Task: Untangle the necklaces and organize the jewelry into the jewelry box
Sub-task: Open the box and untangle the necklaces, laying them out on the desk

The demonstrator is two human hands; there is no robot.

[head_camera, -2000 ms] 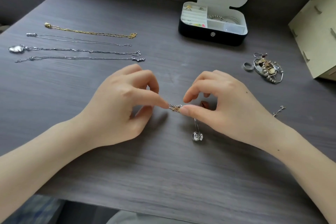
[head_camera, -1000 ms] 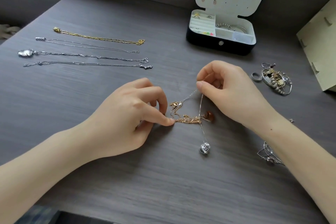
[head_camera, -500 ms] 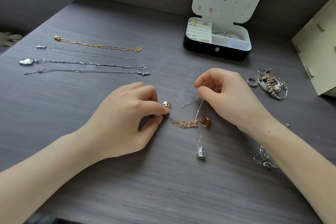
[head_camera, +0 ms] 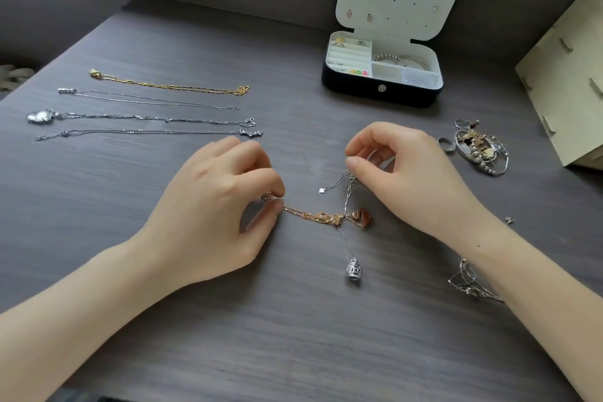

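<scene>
Since a moment ago the hands have drawn apart: the left hand (head_camera: 208, 222) pinches the gold chain (head_camera: 297, 211) by its end in its fingers (head_camera: 261, 178), the right hand (head_camera: 411, 183) pinches the silver chain (head_camera: 346, 243), and their knot (head_camera: 329, 217) lies on the surface (head_camera: 293, 336) between.

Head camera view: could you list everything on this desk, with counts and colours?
straightened necklaces: four, one gold, three silver, rows far left
tangled chains: two, rose-gold and silver, between the hands
jewelry box: one, black, white lining, open, far side
jewelry pile: one, silver and gold, right side
ring: one, grey, beside that pile
small tangle: one, silver, front right
wooden box: one, beige, right edge
table: one, grey, under everything
left hand: one, pinching rose-gold end
right hand: one, pinching silver chain
</scene>
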